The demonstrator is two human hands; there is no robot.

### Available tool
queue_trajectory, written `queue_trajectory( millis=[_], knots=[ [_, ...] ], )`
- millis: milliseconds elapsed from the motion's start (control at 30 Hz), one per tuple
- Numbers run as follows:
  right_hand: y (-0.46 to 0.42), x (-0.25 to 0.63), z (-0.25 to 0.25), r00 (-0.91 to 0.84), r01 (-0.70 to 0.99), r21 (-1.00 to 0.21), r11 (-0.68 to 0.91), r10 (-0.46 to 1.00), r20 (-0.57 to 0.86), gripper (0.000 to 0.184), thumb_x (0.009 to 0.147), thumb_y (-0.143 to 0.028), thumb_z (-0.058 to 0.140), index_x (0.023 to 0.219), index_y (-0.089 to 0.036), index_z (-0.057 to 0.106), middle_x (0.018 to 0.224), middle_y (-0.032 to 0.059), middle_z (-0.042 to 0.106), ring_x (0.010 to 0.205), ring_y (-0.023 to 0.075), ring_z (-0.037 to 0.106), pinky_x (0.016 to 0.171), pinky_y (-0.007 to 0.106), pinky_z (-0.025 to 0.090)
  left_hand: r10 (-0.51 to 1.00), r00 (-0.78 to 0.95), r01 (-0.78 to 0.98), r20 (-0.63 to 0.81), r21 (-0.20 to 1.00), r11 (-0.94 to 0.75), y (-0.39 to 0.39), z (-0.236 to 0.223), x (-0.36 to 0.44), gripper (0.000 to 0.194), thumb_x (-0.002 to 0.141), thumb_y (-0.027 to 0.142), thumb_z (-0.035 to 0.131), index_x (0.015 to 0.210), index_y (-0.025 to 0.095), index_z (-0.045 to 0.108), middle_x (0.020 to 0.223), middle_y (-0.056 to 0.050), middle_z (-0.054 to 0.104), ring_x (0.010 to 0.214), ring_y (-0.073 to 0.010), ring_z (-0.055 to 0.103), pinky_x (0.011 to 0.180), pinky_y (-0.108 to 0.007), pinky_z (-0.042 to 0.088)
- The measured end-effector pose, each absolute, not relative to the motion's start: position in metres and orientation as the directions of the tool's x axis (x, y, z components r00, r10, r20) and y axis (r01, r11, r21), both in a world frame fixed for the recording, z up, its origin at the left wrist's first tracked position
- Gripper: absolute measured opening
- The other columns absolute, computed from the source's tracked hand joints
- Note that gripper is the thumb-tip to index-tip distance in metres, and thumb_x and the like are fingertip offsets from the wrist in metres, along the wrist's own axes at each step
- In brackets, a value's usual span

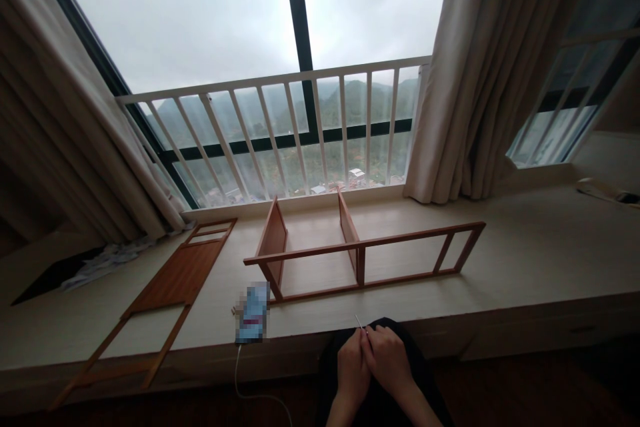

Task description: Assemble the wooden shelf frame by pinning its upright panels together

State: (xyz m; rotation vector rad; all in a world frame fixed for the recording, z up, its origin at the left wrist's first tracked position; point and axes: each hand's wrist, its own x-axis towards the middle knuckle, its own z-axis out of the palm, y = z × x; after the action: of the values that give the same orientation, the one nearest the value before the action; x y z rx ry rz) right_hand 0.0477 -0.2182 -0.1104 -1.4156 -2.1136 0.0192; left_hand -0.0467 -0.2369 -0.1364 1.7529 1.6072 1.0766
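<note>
My left hand (353, 363) and my right hand (390, 359) are closed together above my lap, just in front of the ledge's edge. A thin, pale metal rod (358, 322) sticks up from between their fingertips. Its lower end is hidden by the fingers, so its kind does not show. Beyond the hands, a brown wooden frame (423, 236) stands on its side on the ledge, with two boards (274, 237) fixed across it and reaching toward the window. Neither hand touches this frame.
On the left, a flat wooden panel with legs (165, 273) lies across the ledge (530, 253), its legs overhanging the front edge. A phone (254, 313) with a white cable (238, 373) lies near the frame. White railing (330, 73) and curtains (465, 80) border the window.
</note>
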Motion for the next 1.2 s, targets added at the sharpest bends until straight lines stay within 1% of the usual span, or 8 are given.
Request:
queue_trajectory(
  millis=[367,633,767,1033,1200],
  knots=[
    [-0.2193,0.048,-0.1103,-0.274,0.846,-0.325,0.424,0.866,0.418,0.029,0.083,-0.019,0.032,0.065,-0.019,0.056,0.06,0.0025,0.054,0.061,0.014,0.047,0.062,0.027,0.025,0.98,-0.017,0.569,0.2,0.808,-0.155,-0.2365,-0.1372,-0.0467,0.033,0.085,0.029,0.024,0.082,0.015,0.054,0.08,-0.009,0.059,0.072,-0.0157,0.053,0.064,-0.024,0.037],
    [-0.2181,0.0467,-0.1115,-0.271,0.84,-0.311,0.445,0.84,0.47,0.03,0.083,-0.019,0.033,0.064,-0.018,0.056,0.057,0.0025,0.053,0.06,0.0135,0.047,0.063,0.026,0.025,0.979,-0.014,0.565,0.205,0.809,-0.161,-0.2364,-0.1385,-0.0474,0.034,0.086,0.029,0.023,0.084,0.015,0.054,0.081,-0.009,0.059,0.074,-0.0162,0.054,0.065,-0.024,0.038],
    [-0.2187,0.0469,-0.1102,-0.265,0.841,-0.316,0.44,0.843,0.469,0.03,0.083,-0.019,0.032,0.064,-0.019,0.055,0.058,0.0023,0.053,0.06,0.0136,0.047,0.063,0.026,0.025,0.976,-0.026,0.561,0.215,0.812,-0.164,-0.2365,-0.1392,-0.0471,0.033,0.086,0.029,0.024,0.083,0.015,0.054,0.083,-0.009,0.06,0.074,-0.0159,0.055,0.065,-0.024,0.038],
    [-0.2194,0.0468,-0.1097,-0.269,0.841,-0.313,0.441,0.843,0.466,0.03,0.083,-0.019,0.033,0.063,-0.019,0.055,0.058,0.0023,0.053,0.059,0.0135,0.047,0.061,0.026,0.025,0.974,-0.03,0.549,0.225,0.818,-0.172,-0.2378,-0.1353,-0.0474,0.034,0.085,0.03,0.025,0.081,0.015,0.055,0.079,-0.01,0.06,0.071,-0.0159,0.055,0.063,-0.024,0.038],
    [-0.2193,0.0463,-0.1101,-0.269,0.84,-0.307,0.448,0.835,0.481,0.031,0.083,-0.019,0.033,0.063,-0.019,0.055,0.057,0.0022,0.054,0.059,0.0134,0.047,0.062,0.026,0.026,0.977,-0.024,0.553,0.213,0.817,-0.164,-0.2374,-0.1351,-0.0484,0.034,0.085,0.03,0.025,0.082,0.015,0.055,0.08,-0.01,0.059,0.072,-0.0158,0.054,0.064,-0.024,0.038]
  ],
)
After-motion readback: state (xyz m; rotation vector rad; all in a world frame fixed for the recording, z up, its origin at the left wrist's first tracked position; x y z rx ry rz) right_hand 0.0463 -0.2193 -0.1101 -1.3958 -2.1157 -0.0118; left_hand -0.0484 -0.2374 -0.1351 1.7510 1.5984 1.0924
